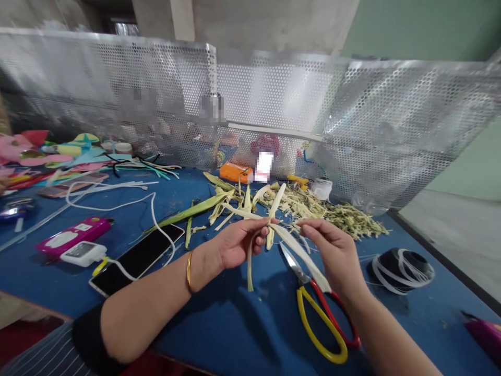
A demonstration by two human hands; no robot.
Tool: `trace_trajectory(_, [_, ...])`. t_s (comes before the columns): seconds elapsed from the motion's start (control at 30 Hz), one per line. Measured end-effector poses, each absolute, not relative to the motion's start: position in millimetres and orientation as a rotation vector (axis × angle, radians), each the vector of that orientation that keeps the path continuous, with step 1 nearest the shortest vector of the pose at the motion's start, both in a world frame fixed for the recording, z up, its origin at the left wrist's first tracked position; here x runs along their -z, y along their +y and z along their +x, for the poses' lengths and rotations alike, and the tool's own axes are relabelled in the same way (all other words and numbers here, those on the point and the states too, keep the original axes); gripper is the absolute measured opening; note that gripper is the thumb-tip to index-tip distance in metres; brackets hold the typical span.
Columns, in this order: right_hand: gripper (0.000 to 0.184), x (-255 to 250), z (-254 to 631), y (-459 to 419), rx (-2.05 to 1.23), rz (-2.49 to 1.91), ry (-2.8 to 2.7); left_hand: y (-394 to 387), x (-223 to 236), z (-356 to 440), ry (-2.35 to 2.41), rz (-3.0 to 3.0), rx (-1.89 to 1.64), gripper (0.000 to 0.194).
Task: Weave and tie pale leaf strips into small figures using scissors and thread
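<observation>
My left hand (243, 241), with a gold bangle at its wrist, is closed on several pale husk strips (299, 250) that cross at its fingertips. One strip hangs down below the fingers and another slants to the lower right. To the right of the crossing, my right hand (331, 245) has its thumb and forefinger pinched together; whatever is between them is too thin to make out. Beneath that hand lie scissors (323, 326) with one yellow and one red handle, partly covered by a strip. Loose husks (207, 206) are scattered behind my left hand.
Husk scraps (332, 214) are heaped at the back. A spool of white cord (403, 270) stands right. On the left lie a black phone (135, 261), a magenta device (74, 235), a white charger (84, 253) and its cable. A perforated metal screen (156, 89) borders the table.
</observation>
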State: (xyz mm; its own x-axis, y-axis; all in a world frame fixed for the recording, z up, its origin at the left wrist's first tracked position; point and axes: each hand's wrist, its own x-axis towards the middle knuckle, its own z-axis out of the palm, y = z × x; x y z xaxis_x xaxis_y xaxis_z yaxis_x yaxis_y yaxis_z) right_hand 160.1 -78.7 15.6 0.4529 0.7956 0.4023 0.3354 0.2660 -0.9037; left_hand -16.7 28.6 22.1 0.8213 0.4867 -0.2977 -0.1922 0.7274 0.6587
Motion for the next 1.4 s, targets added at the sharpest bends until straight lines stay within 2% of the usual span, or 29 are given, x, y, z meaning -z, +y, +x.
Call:
trace_trajectory(0.2, [0.013,-14.9,151.7,-81.2,-0.009,-1.365,-1.584,23.3,-18.3,-14.6,0.478,0.666,-0.359,0.02])
trace_trajectory(0.4, [0.013,-6.6,147.2,-80.0,0.23,-1.386,-1.705,14.4,-16.1,-10.0,0.544,0.733,-0.353,0.018])
trace_trajectory(0.5, [0.015,-0.5,147.5,-76.2,0.157,-1.376,-1.687,12.1,-14.4,-9.2,0.569,0.763,-0.325,0.018])
trace_trajectory(0.7, [0.026,8.8,144.0,-70.9,-0.237,-1.257,-1.562,6.9,-15.9,-10.7,0.544,0.76,-0.301,0.015])
trace_trajectory(0.87, [0.024,17.2,142.6,-67.2,-0.359,-1.152,-1.458,1.6,-15.2,-8.7,0.53,0.77,-0.302,0.017])
trace_trajectory(0.97, [0.022,16.6,146.6,-66.8,-0.297,-1.239,-1.512,1.6,-15.0,-7.3,0.542,0.841,-0.361,0.02])
trace_trajectory(1.07, [0.017,12.1,151.6,-69.1,-0.058,-1.373,-1.61,4.2,-16.8,-6.9,0.557,0.882,-0.446,0.023])
trace_trajectory(1.23, [0.024,6.4,154.3,-74.4,0.281,-1.32,-1.786,8.4,-16.5,-6.1,0.583,0.933,-0.587,0.018])
trace_trajectory(1.33, [0.016,5.8,150.3,-76.3,0.236,-1.266,-1.821,8.9,-12.0,-4.7,0.576,0.965,-0.599,0.017])
trace_trajectory(1.4, [0.017,6.5,147.1,-76.9,0.134,-1.272,-1.761,8.8,-9.2,-3.8,0.576,1.018,-0.608,0.018])
